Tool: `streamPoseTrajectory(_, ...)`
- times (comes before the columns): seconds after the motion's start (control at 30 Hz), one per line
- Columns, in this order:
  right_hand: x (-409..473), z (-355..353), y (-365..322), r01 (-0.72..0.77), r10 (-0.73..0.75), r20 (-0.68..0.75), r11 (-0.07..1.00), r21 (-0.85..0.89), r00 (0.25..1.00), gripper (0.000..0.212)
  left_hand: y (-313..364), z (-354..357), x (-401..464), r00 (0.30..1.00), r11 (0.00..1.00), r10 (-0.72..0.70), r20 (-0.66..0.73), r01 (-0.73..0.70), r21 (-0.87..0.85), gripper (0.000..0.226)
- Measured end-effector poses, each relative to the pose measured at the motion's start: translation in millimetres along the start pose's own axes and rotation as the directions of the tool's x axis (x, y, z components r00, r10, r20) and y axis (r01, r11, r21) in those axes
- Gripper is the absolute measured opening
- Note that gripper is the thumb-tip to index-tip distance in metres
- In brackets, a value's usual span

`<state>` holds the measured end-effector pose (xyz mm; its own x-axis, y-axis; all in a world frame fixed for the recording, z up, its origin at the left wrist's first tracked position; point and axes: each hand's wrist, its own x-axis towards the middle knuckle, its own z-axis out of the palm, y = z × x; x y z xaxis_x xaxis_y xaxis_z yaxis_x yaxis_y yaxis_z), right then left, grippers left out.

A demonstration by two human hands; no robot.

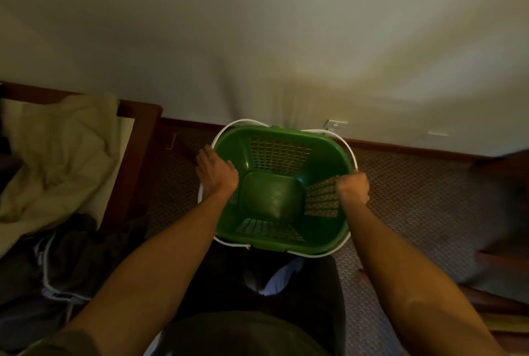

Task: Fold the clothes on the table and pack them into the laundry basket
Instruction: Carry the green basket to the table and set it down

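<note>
Green plastic laundry basket [320,229], lattice-walled and oval, gripped at its rim by left hand [216,174] and right hand [352,188].

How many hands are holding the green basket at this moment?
2. The left hand holds the left rim of the green basket; the right hand grips the right rim, its fingers curled round it.

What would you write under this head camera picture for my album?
Two hands, left hand and right hand, grip the rims of an empty green laundry basket.
</note>
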<state>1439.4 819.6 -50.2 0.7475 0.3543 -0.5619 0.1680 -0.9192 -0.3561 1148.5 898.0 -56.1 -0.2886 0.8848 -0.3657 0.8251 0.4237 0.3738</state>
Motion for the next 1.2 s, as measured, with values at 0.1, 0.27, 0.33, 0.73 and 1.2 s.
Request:
streamPoseTrajectory(0.1,16.6,21.2,12.9,-0.063,0.063,0.027,0.998,0.007,0.998,0.055,-27.9,20.9,19.0,0.995,0.994,-0.076,0.065,0.071,0.081,0.089)
streamPoseTrajectory(0.27,38.9,51.7,37.0,-0.069,0.072,0.047,0.996,-0.064,0.996,0.073,-57.5,49.4,48.4,0.973,0.988,-0.15,0.175,0.144,0.048,0.103)
streamPoseTrajectory(0.33,46.2,56.1,36.0,-0.05,0.053,0.033,0.995,-0.084,0.998,0.077,-59.9,55.3,58.7,0.969,0.99,-0.144,0.203,0.139,0.035,0.106)
streamPoseTrajectory(0.73,-59.0,12.9,-13.2,0.141,-0.118,0.147,0.977,-0.159,0.982,0.102,-24.4,-23.6,-11.8,0.96,0.999,0.051,0.277,-0.052,-0.003,0.104)
streamPoseTrajectory(1.2,-262.6,15.2,-135.5,0.733,-0.692,0.523,0.658,0.174,0.497,0.063,-43.5,-198.1,-131.2,0.989,0.938,-0.026,-0.148,-0.027,-0.345,0.083)
